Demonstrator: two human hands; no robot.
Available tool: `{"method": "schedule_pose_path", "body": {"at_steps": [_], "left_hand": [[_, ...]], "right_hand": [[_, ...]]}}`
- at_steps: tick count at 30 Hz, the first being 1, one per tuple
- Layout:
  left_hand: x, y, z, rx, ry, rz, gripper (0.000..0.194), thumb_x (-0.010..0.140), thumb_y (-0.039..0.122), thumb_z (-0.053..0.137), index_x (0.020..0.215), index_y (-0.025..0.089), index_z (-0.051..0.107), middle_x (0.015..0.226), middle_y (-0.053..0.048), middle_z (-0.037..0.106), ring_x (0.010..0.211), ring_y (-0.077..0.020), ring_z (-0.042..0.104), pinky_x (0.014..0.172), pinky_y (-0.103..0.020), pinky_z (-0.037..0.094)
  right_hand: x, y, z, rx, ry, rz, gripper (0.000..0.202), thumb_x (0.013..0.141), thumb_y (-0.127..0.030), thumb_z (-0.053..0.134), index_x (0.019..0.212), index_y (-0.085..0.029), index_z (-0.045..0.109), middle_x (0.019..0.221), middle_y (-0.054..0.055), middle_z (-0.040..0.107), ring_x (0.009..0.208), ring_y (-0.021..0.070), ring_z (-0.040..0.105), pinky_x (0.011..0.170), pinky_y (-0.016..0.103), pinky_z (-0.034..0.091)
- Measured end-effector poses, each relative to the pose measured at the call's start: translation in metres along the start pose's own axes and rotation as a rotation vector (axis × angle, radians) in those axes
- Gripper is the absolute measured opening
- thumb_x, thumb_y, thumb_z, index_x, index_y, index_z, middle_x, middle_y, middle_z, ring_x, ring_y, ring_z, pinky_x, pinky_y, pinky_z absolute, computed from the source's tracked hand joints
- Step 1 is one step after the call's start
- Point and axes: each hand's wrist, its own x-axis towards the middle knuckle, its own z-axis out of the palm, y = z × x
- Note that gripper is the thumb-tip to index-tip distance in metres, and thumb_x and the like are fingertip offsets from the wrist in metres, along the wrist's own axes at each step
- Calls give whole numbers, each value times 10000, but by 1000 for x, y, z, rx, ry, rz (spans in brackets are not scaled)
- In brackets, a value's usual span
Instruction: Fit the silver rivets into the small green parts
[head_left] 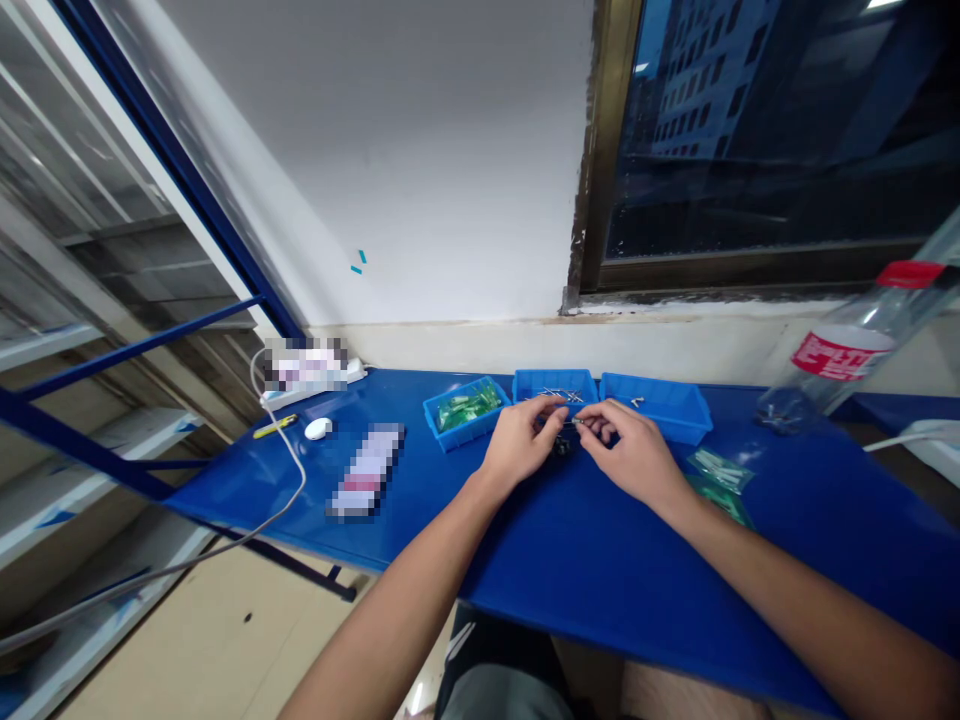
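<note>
My left hand [527, 437] and my right hand [624, 445] are close together over the blue table, just in front of the blue trays. Between the fingertips of my right hand is a small metal part [576, 421]. The fingers of my left hand are pinched beside it; what they hold is too small to make out. Dark small pieces [561, 447] lie under the hands. Behind them, the middle tray [553, 378] holds thin metal pieces. The right tray [667, 408] has a small metal piece in it, and the left tray [459, 434] holds green packets.
Clear and green bags [721, 472] lie right of my right forearm. A large plastic bottle [840, 350] with a red cap stands at the right. Leftward are a blurred flat object [369, 470], a white round item [318, 429], a yellow cutter [274, 427] and a cable [296, 485].
</note>
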Motion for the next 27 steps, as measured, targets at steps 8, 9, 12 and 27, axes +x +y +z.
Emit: {"method": "schedule_pose_path", "body": {"at_steps": [8, 9, 12, 27], "left_hand": [[0, 0, 0, -131, -103, -4, 272, 1025, 331, 605, 1182, 220, 797, 1169, -50, 810, 1051, -245, 778, 953, -358, 601], [0, -1, 1, -147, -102, -19, 267, 1017, 331, 618, 1179, 218, 797, 1158, -52, 812, 1040, -246, 781, 951, -364, 605], [0, -5, 4, -216, -83, -70, 239, 980, 296, 671, 1158, 197, 797, 1110, -63, 822, 996, -238, 788, 923, -361, 623], [0, -15, 15, -536, -98, -98, 287, 885, 126, 718, 1170, 122, 746, 1146, -133, 801, 1039, -222, 788, 1009, -383, 618]], "right_hand": [[-3, 3, 4, 242, -20, 145, 166, 932, -349, 659, 1044, -228, 667, 1036, 63, 749, 829, 207, 748, 780, 348, 628], [-4, 3, 5, 250, -22, 151, 169, 931, -350, 662, 1045, -226, 671, 1045, 65, 752, 839, 209, 754, 791, 350, 632], [-4, 4, 5, 257, -18, 162, 173, 928, -350, 675, 1041, -221, 691, 1042, 65, 759, 843, 211, 762, 802, 352, 640], [-2, 4, 4, 178, 10, 150, 228, 865, -260, 672, 1089, -217, 673, 913, 39, 717, 746, 187, 686, 672, 324, 587]]}}
